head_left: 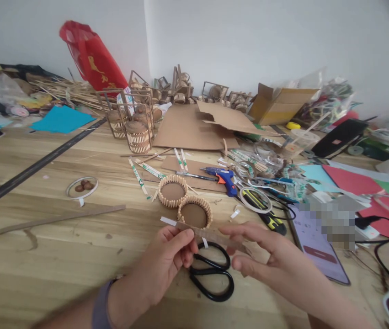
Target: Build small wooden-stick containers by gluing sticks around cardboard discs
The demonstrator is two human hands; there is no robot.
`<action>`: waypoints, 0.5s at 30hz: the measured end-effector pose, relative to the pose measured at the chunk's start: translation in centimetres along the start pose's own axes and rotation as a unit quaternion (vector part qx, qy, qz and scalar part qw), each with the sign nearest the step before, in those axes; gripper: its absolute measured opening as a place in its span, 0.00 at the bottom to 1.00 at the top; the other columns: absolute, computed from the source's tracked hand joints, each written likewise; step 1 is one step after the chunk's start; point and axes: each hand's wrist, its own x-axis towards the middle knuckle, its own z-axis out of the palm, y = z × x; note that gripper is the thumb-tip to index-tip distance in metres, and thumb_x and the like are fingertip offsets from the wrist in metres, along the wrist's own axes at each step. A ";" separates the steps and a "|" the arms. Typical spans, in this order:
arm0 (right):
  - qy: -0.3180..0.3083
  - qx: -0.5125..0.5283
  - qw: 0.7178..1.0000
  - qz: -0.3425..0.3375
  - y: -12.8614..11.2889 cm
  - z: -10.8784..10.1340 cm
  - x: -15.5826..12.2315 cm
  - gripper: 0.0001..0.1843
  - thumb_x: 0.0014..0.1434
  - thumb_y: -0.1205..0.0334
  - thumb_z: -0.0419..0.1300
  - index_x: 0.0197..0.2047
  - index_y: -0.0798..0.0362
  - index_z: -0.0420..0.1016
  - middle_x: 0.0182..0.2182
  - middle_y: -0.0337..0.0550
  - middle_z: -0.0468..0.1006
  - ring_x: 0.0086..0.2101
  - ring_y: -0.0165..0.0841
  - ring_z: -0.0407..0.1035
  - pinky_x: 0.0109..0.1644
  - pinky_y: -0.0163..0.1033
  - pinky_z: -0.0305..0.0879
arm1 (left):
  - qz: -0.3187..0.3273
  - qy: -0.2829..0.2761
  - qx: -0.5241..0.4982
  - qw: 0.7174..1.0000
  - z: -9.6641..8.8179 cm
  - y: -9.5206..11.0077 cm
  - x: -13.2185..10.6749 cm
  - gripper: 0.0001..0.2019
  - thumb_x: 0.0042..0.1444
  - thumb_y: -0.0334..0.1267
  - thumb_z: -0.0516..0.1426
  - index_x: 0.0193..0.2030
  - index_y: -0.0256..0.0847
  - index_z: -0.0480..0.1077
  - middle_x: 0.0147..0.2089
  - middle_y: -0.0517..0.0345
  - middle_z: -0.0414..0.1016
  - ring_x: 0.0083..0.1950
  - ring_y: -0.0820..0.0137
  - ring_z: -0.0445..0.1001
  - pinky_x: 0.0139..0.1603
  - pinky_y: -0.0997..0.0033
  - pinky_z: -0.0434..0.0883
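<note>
My left hand (170,253) pinches a narrow brown cardboard strip (215,235) between thumb and fingers. A white piece of tape (168,221) sticks out from the strip's left end, and another small white piece (205,242) hangs near its middle. My right hand (266,256) is by the strip's right end, its thumb and fingers apart; whether a fingertip touches the strip is unclear. Below the strip lie black-handled scissors (228,285), their blades hidden. Just beyond stand two round cardboard trays edged with short wooden sticks, one nearer (210,212) and one farther (162,194).
A blue glue gun (226,178), a tape roll (256,200) and a yellow-black utility knife (273,221) lie to the right, near a phone (321,251). At left are a long cardboard strip (60,220) and a white ring (71,194) around brown beads. Basket models (138,137) stand behind.
</note>
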 end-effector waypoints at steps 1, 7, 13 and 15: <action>-0.008 -0.007 1.000 -0.015 -0.3 -0.1 0.1 0.13 0.64 0.50 0.59 0.47 0.44 0.80 0.32 0.39 0.83 0.31 0.35 0.78 0.37 0.39 0.75 | 0.003 0.003 0.002 1.000 0.0 0.0 0.0 0.20 0.38 0.49 0.71 0.25 0.39 0.68 0.23 0.64 0.71 0.23 0.79 0.64 0.26 0.78 0.61; -0.036 -0.079 0.994 -0.071 0.8 -1.2 0.0 0.13 0.67 0.57 0.55 0.44 0.45 0.82 0.32 0.40 0.84 0.33 0.35 0.79 0.36 0.37 0.75 | 0.044 0.050 0.021 0.998 0.1 0.2 0.3 0.20 0.40 0.50 0.70 0.23 0.38 0.68 0.22 0.63 0.71 0.23 0.79 0.64 0.25 0.78 0.61; 0.003 -0.169 0.982 -0.085 4.1 -2.9 -1.5 0.14 0.67 0.53 0.55 0.51 0.41 0.79 0.35 0.40 0.84 0.34 0.37 0.78 0.38 0.42 0.72 | 0.048 0.051 0.086 0.994 0.0 0.3 0.6 0.18 0.43 0.48 0.68 0.22 0.39 0.66 0.20 0.64 0.69 0.20 0.80 0.61 0.21 0.78 0.58; 0.015 -0.197 0.975 -0.099 5.1 -3.0 -1.8 0.15 0.67 0.52 0.54 0.51 0.40 0.79 0.35 0.38 0.85 0.35 0.38 0.78 0.42 0.46 0.70 | 0.041 0.045 0.118 0.991 -0.1 0.1 0.6 0.17 0.44 0.48 0.66 0.21 0.38 0.66 0.20 0.63 0.70 0.19 0.80 0.61 0.21 0.78 0.57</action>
